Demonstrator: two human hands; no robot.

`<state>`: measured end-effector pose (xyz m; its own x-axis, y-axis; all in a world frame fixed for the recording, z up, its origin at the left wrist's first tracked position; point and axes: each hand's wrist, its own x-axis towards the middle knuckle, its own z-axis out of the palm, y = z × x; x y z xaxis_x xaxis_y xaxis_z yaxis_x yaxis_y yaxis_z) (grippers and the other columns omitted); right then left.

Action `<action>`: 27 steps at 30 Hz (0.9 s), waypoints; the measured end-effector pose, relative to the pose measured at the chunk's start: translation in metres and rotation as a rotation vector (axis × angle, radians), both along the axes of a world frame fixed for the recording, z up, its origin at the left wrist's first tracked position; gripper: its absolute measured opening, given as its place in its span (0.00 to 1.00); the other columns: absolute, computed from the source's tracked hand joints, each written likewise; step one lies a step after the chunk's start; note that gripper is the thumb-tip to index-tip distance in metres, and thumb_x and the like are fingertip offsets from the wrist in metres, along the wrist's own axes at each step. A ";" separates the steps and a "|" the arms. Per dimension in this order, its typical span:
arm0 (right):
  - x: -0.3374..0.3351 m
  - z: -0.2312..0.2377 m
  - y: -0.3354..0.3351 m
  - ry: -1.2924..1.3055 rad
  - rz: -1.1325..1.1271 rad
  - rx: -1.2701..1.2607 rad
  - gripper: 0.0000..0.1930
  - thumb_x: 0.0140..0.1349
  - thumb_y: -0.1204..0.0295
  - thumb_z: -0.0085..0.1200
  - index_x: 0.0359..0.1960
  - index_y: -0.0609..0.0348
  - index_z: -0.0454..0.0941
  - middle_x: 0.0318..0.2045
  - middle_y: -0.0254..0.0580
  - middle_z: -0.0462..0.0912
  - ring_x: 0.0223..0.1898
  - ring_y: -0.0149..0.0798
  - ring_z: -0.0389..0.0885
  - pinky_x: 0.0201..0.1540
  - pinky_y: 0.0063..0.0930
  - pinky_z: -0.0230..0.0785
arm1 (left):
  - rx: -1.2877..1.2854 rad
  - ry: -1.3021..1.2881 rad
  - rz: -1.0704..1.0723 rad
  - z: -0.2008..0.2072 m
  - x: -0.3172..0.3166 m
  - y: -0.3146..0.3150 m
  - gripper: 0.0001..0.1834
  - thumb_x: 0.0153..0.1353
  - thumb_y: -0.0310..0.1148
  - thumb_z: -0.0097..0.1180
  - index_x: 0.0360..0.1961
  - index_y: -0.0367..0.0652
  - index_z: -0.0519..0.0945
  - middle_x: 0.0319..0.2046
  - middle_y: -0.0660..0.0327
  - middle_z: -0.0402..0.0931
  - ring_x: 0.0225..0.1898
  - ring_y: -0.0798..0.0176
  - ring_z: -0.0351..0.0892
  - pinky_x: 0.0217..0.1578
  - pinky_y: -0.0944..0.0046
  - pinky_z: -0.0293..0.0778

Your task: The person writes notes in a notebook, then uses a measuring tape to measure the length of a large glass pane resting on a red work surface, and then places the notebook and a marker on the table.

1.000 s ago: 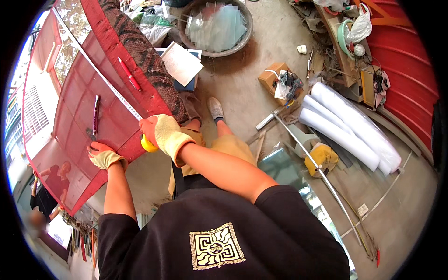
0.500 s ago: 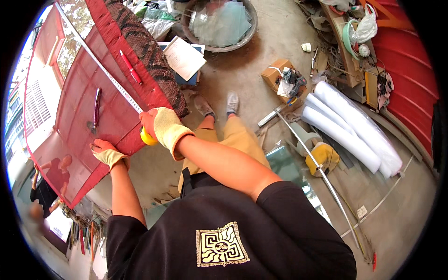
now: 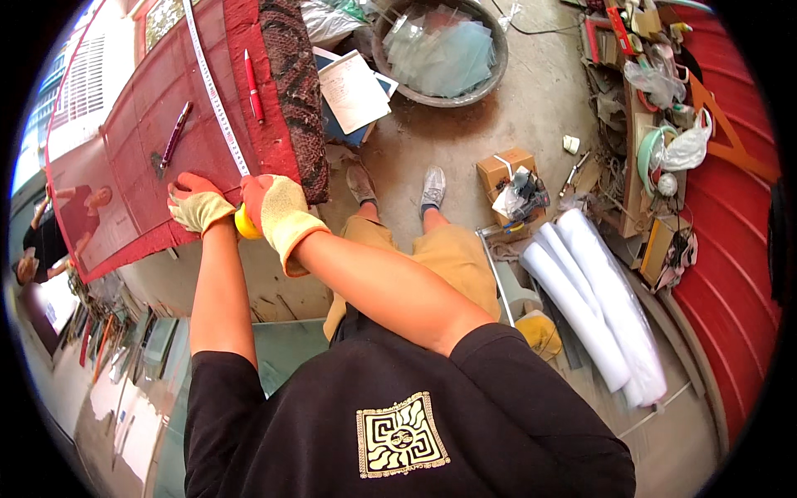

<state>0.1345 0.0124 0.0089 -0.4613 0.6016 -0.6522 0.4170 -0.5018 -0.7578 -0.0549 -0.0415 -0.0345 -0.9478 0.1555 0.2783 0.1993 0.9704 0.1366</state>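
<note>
A glossy sheet, apparently glass (image 3: 137,162), lies over the red-covered table (image 3: 274,133) and mirrors buildings. My right hand (image 3: 281,214), in a cream and orange glove, is closed around a yellow tape measure (image 3: 246,222) at the table's near edge. Its white blade (image 3: 214,100) runs out straight across the sheet toward the far side. Close by on the left, my gloved left hand (image 3: 199,203) rests on the sheet with its fingers laid down. A dark purple pen (image 3: 175,134) and a red pen (image 3: 253,87) lie on either side of the blade.
Beyond the table's right edge are papers (image 3: 355,95) and a round tub (image 3: 490,79) of glass pieces. To the right sit a cardboard box (image 3: 505,166), white plastic-wrapped rolls (image 3: 594,307) and a cluttered shelf (image 3: 635,166). Another person (image 3: 41,241) stands at far left.
The view has turned, so the table and blade now stand more upright in the picture. My left hand is now nearer my right hand, which still grips the tape measure.
</note>
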 end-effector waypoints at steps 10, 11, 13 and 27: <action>0.005 0.002 -0.005 -0.010 -0.015 0.017 0.26 0.79 0.50 0.47 0.44 0.59 0.92 0.47 0.60 0.91 0.52 0.66 0.89 0.58 0.55 0.80 | -0.009 0.088 -0.005 -0.006 0.003 0.000 0.36 0.76 0.57 0.39 0.68 0.43 0.83 0.65 0.41 0.82 0.67 0.33 0.78 0.68 0.37 0.72; 0.006 0.002 -0.004 -0.011 -0.013 0.023 0.26 0.79 0.50 0.47 0.44 0.59 0.92 0.46 0.60 0.91 0.52 0.66 0.89 0.58 0.55 0.80 | -0.001 0.094 -0.007 -0.006 0.004 0.001 0.36 0.76 0.56 0.39 0.68 0.43 0.83 0.64 0.41 0.83 0.66 0.33 0.79 0.68 0.37 0.72; 0.007 0.002 -0.003 -0.018 -0.004 0.026 0.26 0.79 0.50 0.47 0.44 0.59 0.92 0.46 0.60 0.91 0.51 0.66 0.89 0.58 0.55 0.80 | -0.019 0.033 0.016 -0.004 0.004 0.003 0.36 0.77 0.57 0.39 0.71 0.44 0.81 0.69 0.45 0.79 0.70 0.37 0.75 0.71 0.39 0.70; 0.007 -0.001 0.000 0.051 0.018 -0.021 0.25 0.79 0.52 0.48 0.45 0.61 0.91 0.48 0.61 0.90 0.53 0.66 0.88 0.59 0.53 0.79 | -0.042 -0.010 0.020 -0.004 -0.002 0.000 0.36 0.78 0.57 0.39 0.73 0.45 0.80 0.71 0.46 0.78 0.72 0.38 0.74 0.73 0.40 0.68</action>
<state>0.1416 0.0122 0.0079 -0.5047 0.5794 -0.6400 0.3871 -0.5107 -0.7677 -0.0566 -0.0411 -0.0384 -0.9534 0.1480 0.2629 0.1789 0.9790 0.0976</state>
